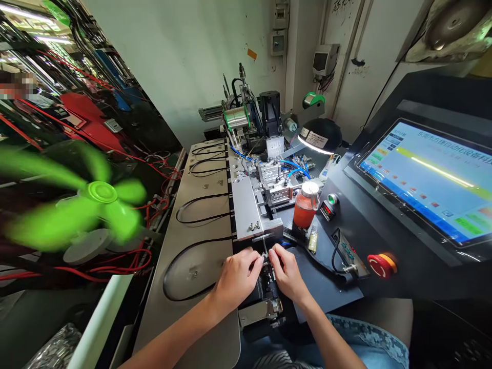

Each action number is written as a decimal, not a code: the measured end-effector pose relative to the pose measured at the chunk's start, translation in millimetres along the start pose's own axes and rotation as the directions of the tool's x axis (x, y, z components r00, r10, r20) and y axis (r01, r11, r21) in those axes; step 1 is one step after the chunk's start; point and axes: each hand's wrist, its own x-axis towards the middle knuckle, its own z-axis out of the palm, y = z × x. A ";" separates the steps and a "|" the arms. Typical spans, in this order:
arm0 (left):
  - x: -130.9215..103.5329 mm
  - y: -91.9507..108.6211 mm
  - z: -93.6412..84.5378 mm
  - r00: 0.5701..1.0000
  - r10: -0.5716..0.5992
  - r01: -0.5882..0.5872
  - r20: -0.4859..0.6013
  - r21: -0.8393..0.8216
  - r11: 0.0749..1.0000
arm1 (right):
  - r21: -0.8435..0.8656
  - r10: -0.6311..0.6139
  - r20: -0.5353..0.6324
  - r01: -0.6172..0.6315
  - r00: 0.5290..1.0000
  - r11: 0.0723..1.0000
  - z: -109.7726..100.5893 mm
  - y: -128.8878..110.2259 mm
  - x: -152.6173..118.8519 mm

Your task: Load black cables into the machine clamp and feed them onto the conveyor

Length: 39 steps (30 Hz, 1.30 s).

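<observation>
Just beyond right hand [287, 272], bottle [305, 209]

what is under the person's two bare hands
Between the left hand and right hand, part of a black-and-silver metal mechanism shows; whatever the fingers cover cannot be seen.

To my left is a green fan [102, 192] with blurred blades [49, 220], to my right a lit screen [434, 177] above a red button [380, 265], and ahead of me a red-orange bottle [305, 209] near a glowing lamp [330, 132].
</observation>
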 end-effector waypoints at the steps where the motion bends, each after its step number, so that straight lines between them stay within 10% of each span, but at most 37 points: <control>1: -2.2 -0.9 0.4 0.999 0.015 -0.015 -0.037 0.012 1.000 | 0.013 0.001 -0.011 -0.001 1.000 1.000 0.9 0.6 -0.5; 9: -15.9 -11.1 0.5 0.894 0.391 -0.351 -0.220 0.200 0.915 | 0.047 0.021 -0.048 -0.019 0.999 0.999 5.7 4.6 -2.7; 14: -9.1 -8.4 -0.9 0.826 0.542 -0.455 -0.153 0.388 0.802 | 0.061 0.041 -0.054 -0.038 0.998 0.997 6.6 10.9 -4.0; 23: -13.2 -18.8 -7.2 0.956 0.262 -0.244 -0.132 0.136 0.960 | -0.276 -0.208 -0.002 0.200 0.978 0.940 -15.4 -2.9 -13.0; 39: -11.2 -21.5 -17.2 0.977 0.213 -0.207 -0.025 0.140 0.968 | -0.401 -0.262 -0.022 0.232 0.965 0.886 -19.9 -10.4 -21.8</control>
